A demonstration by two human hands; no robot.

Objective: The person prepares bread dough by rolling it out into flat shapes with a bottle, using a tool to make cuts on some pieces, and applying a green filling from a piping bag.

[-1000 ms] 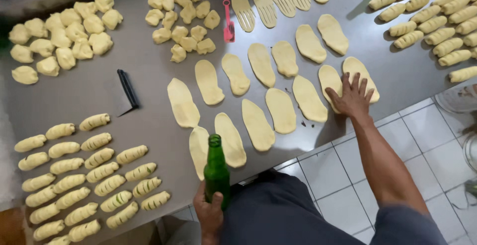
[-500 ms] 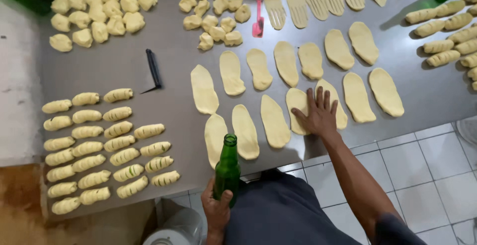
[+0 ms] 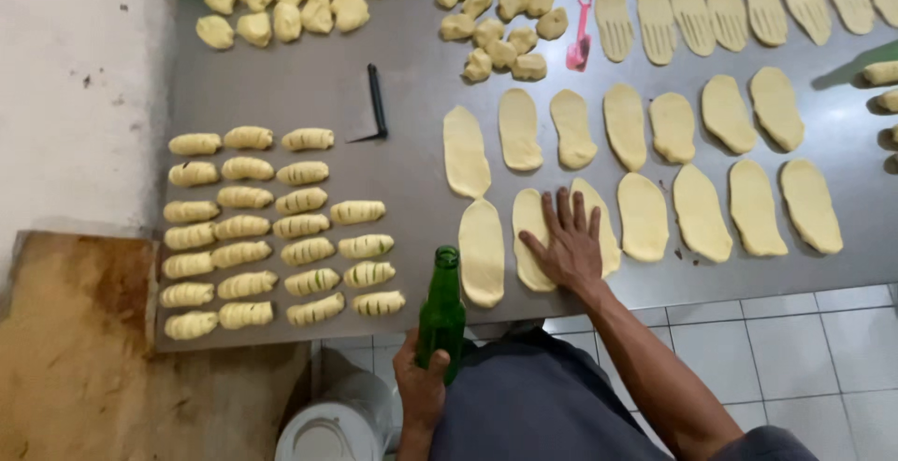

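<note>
While left hand (image 3: 421,381) clenches green bottle (image 3: 441,316) — right hand (image 3: 569,248) flat, grip released, on dough oval (image 3: 529,248).

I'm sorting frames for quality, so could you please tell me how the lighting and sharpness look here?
Head view: even, soft light, a dull sheen on the steel table, short shadows beside the flattened dough; right hand and green bottle reasonably sharp.
</note>
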